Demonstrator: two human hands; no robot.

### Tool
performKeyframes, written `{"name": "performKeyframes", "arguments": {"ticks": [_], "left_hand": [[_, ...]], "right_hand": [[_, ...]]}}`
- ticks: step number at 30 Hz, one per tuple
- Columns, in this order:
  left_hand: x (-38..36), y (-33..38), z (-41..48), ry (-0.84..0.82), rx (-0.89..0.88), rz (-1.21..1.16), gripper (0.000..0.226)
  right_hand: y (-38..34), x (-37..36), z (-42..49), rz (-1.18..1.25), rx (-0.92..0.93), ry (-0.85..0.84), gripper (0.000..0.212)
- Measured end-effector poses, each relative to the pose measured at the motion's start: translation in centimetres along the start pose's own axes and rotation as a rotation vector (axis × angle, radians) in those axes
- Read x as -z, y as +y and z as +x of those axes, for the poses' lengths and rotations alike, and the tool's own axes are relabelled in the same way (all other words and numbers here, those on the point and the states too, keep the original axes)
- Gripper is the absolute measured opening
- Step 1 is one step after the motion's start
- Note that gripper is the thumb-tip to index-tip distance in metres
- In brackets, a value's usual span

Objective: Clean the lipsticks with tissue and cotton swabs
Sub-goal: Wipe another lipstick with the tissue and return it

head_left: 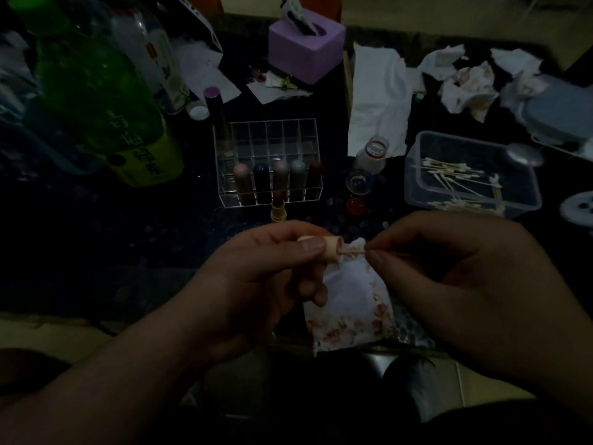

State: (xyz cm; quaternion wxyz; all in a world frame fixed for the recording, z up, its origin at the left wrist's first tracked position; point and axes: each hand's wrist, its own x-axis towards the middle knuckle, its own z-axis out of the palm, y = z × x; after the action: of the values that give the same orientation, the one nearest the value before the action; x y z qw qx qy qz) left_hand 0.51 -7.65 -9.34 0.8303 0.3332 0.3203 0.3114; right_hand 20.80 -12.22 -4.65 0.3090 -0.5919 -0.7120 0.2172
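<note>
Swabbing out the inside of a beige cap [332,248] is, as I judge it, the step in hand: my left hand [256,268] grips the small, smooth cylinder between thumb and curled fingers, its open end turned toward the right, just above the near edge of the dark table. My right hand [449,277] pinches the thin wooden stick of a cotton swab [353,252] between thumb and forefinger, and the swab's tip goes into the cap's mouth, where I cannot see it. Directly beneath both hands lies a soft, crumpled tissue [349,309], white and blotched with reddish smears. The cap's likely partner, an uncapped lipstick [278,203] with a dark red bullet on a beige base, stands upright just in front of a clear plastic organizer [269,136], whose front row holds five capped lipsticks with rounded tops. To the right sits a translucent, round-cornered plastic box [414,175] with loose cotton swabs scattered inside. Farther back are a flat white tissue sheet [378,101], a heap of stained used tissues [465,88] and a purple square tissue box [305,49]. The next move probably calls for a small, controlled twist of the stick against the inner wall (the light is dim, so residue is hard to judge), a steady hold on the slick cap, and a fresh swab once this one is soiled.
</note>
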Motion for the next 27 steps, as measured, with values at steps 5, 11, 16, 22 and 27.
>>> {"name": "performKeyframes", "arguments": {"ticks": [5,11,16,22,27], "left_hand": [[-0.04,-0.2,0.12,0.002,-0.08,0.011,0.016],[0.02,-0.19,0.0,-0.029,-0.061,-0.015,0.018],[0.0,-0.17,-0.02,0.007,-0.12,0.006,0.017],[-0.33,-0.6,-0.45,0.025,-0.18,0.002,0.017],[-0.58,-0.26,-0.61,0.039,-0.173,0.007,0.02]], "right_hand": [[-0.03,0.16,0.27,-0.039,0.019,-0.01,0.005],[0.22,0.03,0.56,-0.104,0.12,-0.017,0.004],[0.27,-0.13,0.45,-0.107,0.134,-0.057,0.005],[-0.38,-0.1,0.3,0.016,0.066,-0.106,0.006],[-0.39,-0.29,0.34,-0.03,0.074,-0.072,0.005]]}}
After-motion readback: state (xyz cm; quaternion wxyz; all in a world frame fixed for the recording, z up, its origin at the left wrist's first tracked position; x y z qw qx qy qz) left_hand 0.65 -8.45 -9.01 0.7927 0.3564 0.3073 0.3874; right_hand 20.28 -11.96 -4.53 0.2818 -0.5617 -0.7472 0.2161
